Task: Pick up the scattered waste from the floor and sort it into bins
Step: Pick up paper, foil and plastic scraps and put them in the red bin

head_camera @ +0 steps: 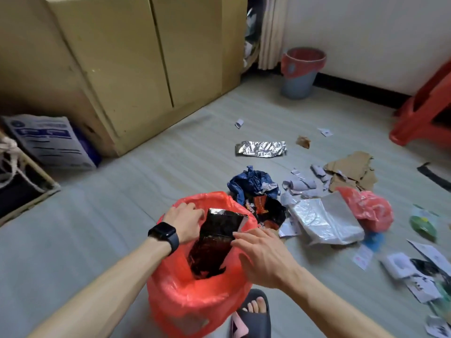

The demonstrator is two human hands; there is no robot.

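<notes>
A bin lined with a red plastic bag stands right in front of me. A black foil wrapper sticks upright out of its mouth. My left hand, a dark watch on the wrist, grips the bag's rim beside the wrapper. My right hand is over the bin's right edge, its straight fingers touching the wrapper's side. Scattered waste lies to the right: a blue crumpled bag, a silver foil strip, a silver pouch, a red plastic bag, torn cardboard and paper scraps.
A second bin with a red liner stands by the far wall. A yellow cabinet fills the left, a printed sack beside it. A red plastic stool is at right. My slippered foot is by the near bin.
</notes>
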